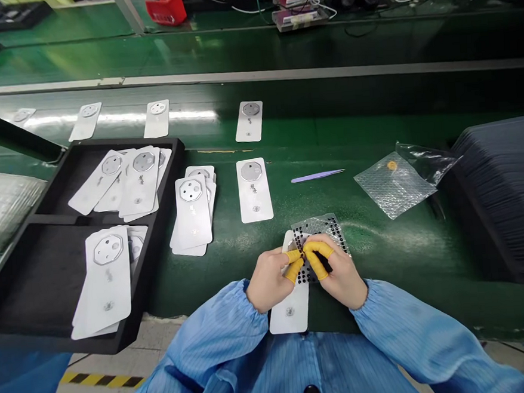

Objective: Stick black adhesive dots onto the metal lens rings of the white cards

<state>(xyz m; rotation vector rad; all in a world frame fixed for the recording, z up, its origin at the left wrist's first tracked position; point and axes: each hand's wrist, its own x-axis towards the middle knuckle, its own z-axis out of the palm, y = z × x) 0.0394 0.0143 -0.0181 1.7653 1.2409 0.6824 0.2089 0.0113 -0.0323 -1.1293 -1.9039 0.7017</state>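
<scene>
Yellow finger covers sit on the fingertips of both my hands, which meet near the table's front edge. A clear sheet of small black dots (pixel 336 230) lies under my right hand (pixel 341 272), whose thumb and finger pinch it. My left hand (pixel 270 278) is closed in a pinch at the sheet's left side, against the right fingertips; whatever is between its fingers is too small to make out. Beneath the hands is a white rounded panel (pixel 289 317), its upper part mostly covered. Another white panel (pixel 255 197) with a grey octagonal patch lies just beyond.
Purple tweezers (pixel 318 176) lie ahead of my hands. A clear bag (pixel 393 184) is to the right, before a stack of dark trays (pixel 508 191). At left, a black tray (pixel 30 284) holds several white panels, with a small pile (pixel 194 216) beside it. More panels lie farther back.
</scene>
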